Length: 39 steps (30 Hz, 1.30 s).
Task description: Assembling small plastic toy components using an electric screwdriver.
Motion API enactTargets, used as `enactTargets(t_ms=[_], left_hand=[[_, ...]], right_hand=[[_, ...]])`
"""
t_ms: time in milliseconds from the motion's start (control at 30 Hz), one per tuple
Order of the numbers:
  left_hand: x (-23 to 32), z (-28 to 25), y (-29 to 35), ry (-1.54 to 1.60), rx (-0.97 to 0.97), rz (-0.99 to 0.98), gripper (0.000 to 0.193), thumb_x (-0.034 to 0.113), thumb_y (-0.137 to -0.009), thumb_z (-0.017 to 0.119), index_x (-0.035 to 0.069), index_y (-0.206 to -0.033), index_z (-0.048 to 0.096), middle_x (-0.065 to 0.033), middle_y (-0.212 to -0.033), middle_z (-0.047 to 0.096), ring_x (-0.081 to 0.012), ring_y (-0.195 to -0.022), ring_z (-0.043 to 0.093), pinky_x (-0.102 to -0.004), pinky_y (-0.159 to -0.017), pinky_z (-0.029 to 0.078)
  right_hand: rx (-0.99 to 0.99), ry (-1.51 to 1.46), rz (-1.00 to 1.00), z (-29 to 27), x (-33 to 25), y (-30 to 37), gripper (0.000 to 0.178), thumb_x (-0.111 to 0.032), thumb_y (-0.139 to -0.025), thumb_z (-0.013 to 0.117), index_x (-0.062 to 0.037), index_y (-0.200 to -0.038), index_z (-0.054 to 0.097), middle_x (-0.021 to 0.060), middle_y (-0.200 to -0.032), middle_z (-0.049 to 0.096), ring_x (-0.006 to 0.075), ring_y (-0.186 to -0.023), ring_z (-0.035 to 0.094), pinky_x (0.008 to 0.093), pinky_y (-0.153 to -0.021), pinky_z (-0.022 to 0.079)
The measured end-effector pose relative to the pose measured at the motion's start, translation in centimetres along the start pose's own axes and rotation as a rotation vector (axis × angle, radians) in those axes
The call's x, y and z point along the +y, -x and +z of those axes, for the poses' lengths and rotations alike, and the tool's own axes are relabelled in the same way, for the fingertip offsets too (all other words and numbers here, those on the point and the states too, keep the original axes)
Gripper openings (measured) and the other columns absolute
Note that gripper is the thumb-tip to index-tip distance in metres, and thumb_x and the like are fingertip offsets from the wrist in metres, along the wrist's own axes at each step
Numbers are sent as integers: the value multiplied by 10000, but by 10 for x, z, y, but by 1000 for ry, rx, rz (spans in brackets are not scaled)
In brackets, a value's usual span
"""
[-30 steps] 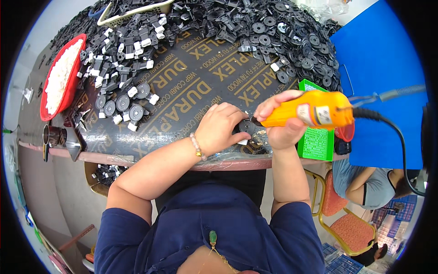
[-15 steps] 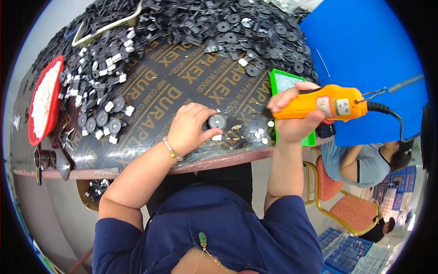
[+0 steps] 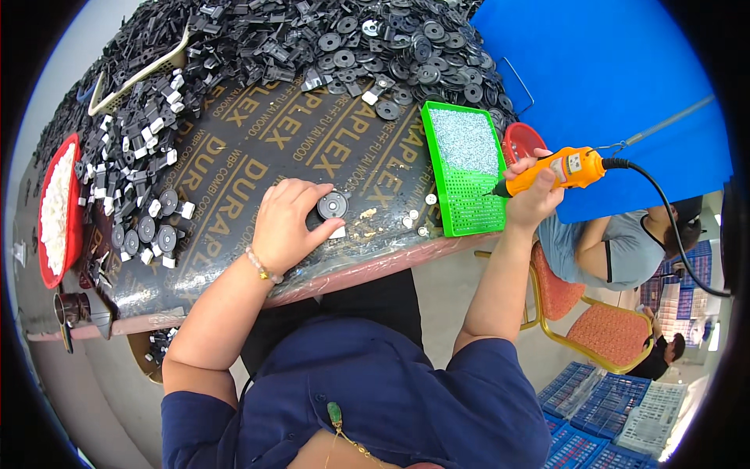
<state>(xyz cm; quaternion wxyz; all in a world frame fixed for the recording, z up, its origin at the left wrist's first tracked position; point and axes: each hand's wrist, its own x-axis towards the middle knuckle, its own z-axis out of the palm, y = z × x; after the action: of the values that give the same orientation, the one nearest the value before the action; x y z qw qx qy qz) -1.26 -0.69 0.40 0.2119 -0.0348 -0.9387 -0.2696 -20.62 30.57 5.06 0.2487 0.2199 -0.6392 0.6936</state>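
Between the thumb and forefinger of my left hand (image 3: pixel 287 227) a round black plastic disc (image 3: pixel 332 205) is held down on the table, with a small white block (image 3: pixel 337 231) at its near side. My right hand (image 3: pixel 533 199) is wrapped round an orange electric screwdriver (image 3: pixel 564 170), which hangs from a spring cord and has a black cable. Its dark tip points left, over the holed near part of a green tray (image 3: pixel 447 211). Small silvery pieces, likely screws, fill the tray's far part (image 3: pixel 466 139).
Black plastic parts (image 3: pixel 312 35) are heaped along the far side. Discs with white blocks (image 3: pixel 146 229) lie at left, beside a red basket of white pieces (image 3: pixel 58 211). A red bowl (image 3: pixel 522 141) stands behind the tray. At right are a blue panel (image 3: pixel 594 78), chairs (image 3: pixel 605 336) and a seated person.
The screwdriver has swung away from the near side of the disc's area to over the tray, which is now less hidden. My left hand stays on the disc; the whole view has shifted.
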Motion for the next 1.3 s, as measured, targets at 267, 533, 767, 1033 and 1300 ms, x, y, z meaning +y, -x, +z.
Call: enactTargets(t_ms=[267, 533, 767, 1033, 1300], left_hand=[[4, -3, 0, -17, -17, -24, 574, 368, -723, 842, 85, -1196, 681, -77, -1110, 662, -293, -1064, 591, -431, -939, 450], [-1, -2, 2, -28, 1, 3, 610, 375, -697, 858, 90, -1204, 671, -72, -1133, 642, -282, -1112, 578, -431, -957, 439], [-2, -6, 2, 0, -1, 8, 529, 335, -695, 858, 98, -1140, 700, -41, -1103, 642, -254, -1105, 578, -413, -946, 440], [-5, -4, 5, -20, 3, 9, 505, 284, -698, 855, 110, -1145, 697, -41, -1121, 644, -265, -1094, 585, -412, -935, 446], [-6, -1, 4, -7, 21, 39, 464, 322, -720, 837, 92, -1102, 709, -36, -1020, 648, -233, -1035, 598, -387, -875, 456]], right_hand=[[14, -35, -26, 2, -19, 1, 710, -646, -917, 607, 19, -1144, 504, 87, -736, 604, 178, -600, 577, 298, -552, 495], [-288, -495, -29, 80, -73, 47, 835, -782, -845, 566, -28, -1196, 496, 109, -744, 619, 205, -569, 576, 344, -548, 507], [-511, -603, 229, 149, -64, 83, 828, -778, -830, 593, -48, -1203, 475, 102, -755, 630, 199, -610, 611, 354, -595, 538], [-534, -615, 308, 160, -50, 90, 816, -766, -824, 618, -52, -1195, 481, 94, -758, 625, 193, -637, 620, 353, -621, 547], [-587, -569, 321, 164, -65, 91, 749, -698, -811, 702, -46, -1109, 488, 96, -747, 618, 196, -623, 620, 350, -611, 550]])
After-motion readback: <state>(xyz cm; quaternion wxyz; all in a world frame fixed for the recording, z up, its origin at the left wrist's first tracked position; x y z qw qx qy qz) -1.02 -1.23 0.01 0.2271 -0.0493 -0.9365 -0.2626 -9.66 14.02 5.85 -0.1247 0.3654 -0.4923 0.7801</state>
